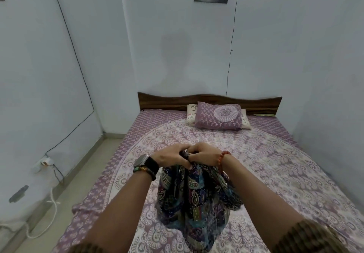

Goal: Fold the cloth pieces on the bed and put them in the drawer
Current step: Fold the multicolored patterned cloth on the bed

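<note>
A dark cloth (195, 199) with a blue, green and purple paisley print hangs in front of me above the bed (275, 170). My left hand (168, 156) and my right hand (204, 153) meet at its top edge, and each pinches the bunched fabric there. The cloth drapes down between my forearms, and its lower end reaches the purple patterned bedsheet. A watch and bead bands sit on my left wrist, a red bead bracelet on my right. No drawer is in view.
A purple pillow (219, 117) lies on a white one at the wooden headboard (169, 101). Walls close in behind and to the right of the bed. A strip of floor (65, 189) with cables and a power strip (44, 163) runs along the left side.
</note>
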